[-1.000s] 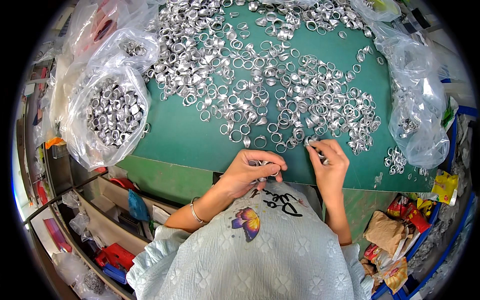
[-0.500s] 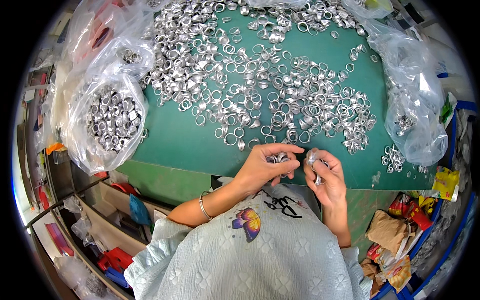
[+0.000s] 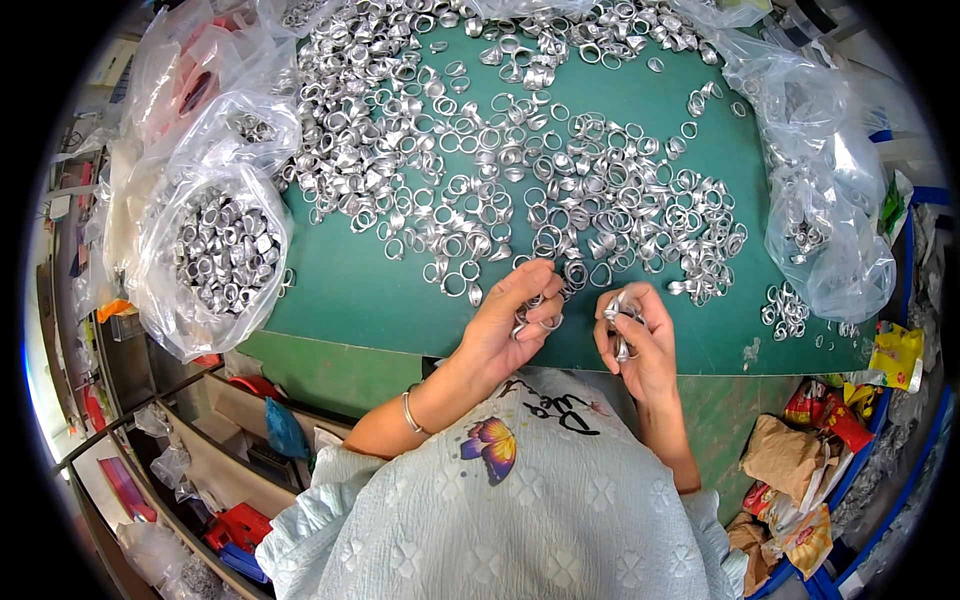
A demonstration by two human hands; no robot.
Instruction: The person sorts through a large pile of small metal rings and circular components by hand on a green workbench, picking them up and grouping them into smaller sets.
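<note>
Silver-coloured metal rings (image 3: pixel 590 185) lie scattered in a broad heap over the green tabletop (image 3: pixel 330 290). At the heap's near edge, my left hand (image 3: pixel 510 315) is closed with several rings showing between its curled fingers; a bracelet circles that wrist. Just to its right, my right hand (image 3: pixel 640 340) is closed too, and several rings show between its thumb and fingers. The two hands are apart, over the table's front edge. How many rings each palm holds is hidden by the fingers.
A clear plastic bag (image 3: pixel 150 290) full of rings stands open at the left. Another clear bag (image 3: pixel 850 270) lies along the right edge, beside a small ring pile (image 3: pixel 785 312). Below the table are drawers (image 3: pixel 225 450) at left and snack packets (image 3: pixel 800 460) at right.
My left hand has moved slightly left and turned, its fingers now curled up at the heap's near edge. My right hand has shifted a little left, still gripping rings. The gap between the hands is wider.
</note>
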